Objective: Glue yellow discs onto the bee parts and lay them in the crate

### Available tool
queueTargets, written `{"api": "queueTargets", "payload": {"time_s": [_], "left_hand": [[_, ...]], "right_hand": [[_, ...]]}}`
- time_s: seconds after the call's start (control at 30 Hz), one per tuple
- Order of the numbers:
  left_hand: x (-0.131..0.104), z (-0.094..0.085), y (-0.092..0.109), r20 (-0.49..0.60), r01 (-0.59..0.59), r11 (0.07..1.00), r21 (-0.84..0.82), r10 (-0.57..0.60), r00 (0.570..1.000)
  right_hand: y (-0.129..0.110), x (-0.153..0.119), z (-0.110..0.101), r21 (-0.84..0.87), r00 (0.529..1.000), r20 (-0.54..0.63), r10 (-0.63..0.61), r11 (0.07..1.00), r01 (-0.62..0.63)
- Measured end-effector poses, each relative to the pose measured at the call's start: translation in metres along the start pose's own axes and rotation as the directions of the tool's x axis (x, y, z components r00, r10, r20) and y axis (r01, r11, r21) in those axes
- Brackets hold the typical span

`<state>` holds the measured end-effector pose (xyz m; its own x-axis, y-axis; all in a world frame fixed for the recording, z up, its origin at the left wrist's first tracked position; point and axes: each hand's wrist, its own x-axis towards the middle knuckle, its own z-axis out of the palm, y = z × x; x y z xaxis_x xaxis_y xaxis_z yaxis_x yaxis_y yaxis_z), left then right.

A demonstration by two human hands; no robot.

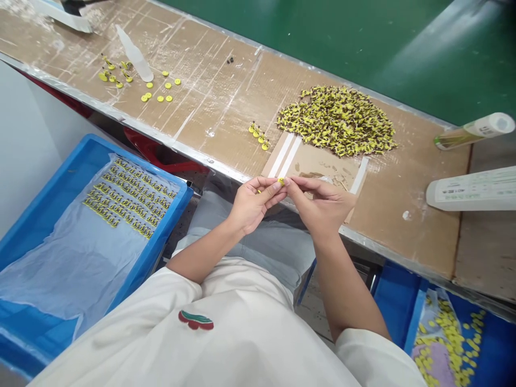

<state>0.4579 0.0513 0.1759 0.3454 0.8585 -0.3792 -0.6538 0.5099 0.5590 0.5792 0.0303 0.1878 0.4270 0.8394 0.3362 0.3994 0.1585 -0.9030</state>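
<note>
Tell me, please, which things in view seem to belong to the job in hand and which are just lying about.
Likely in the job:
- pinched yellow piece
- yellow-and-brown heap
- loose yellow discs
- blue tray of pieces

Apparently lying about:
- small black bits
- white blob at right

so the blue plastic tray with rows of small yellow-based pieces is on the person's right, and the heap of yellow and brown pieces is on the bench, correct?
Not quite: the head view shows the blue plastic tray on the person's left. The heap of yellow and brown pieces is indeed on the bench.
</note>
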Motion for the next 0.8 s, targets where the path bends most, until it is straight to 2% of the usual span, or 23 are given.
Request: {"api": "queueTargets", "payload": {"time_s": [0.23,0.37,0.6,0.8], "left_hand": [[-0.005,0.001,0.011,-0.027,-0.035,0.999,0.02,0.035,0.999],[-0.005,0.001,0.016,-0.026,-0.064,0.998,0.007,0.064,0.998],[-0.004,-0.006,0.027,-0.042,-0.107,0.994,-0.012,0.106,0.993],[0.004,-0.014,0.031,-0.114,-0.125,0.982,-0.143,0.109,0.987]], "right_hand": [[-0.003,0.004,0.008,0.061,1.0,-0.008,-0.017,0.998,0.017],[-0.001,0.006,0.016,0.121,1.0,-0.012,0.023,0.992,-0.022],[0.002,0.012,0.031,0.158,0.998,0.053,0.017,0.987,-0.025],[0.0,0.018,0.051,0.143,0.997,0.074,-0.014,0.99,0.003]]}}
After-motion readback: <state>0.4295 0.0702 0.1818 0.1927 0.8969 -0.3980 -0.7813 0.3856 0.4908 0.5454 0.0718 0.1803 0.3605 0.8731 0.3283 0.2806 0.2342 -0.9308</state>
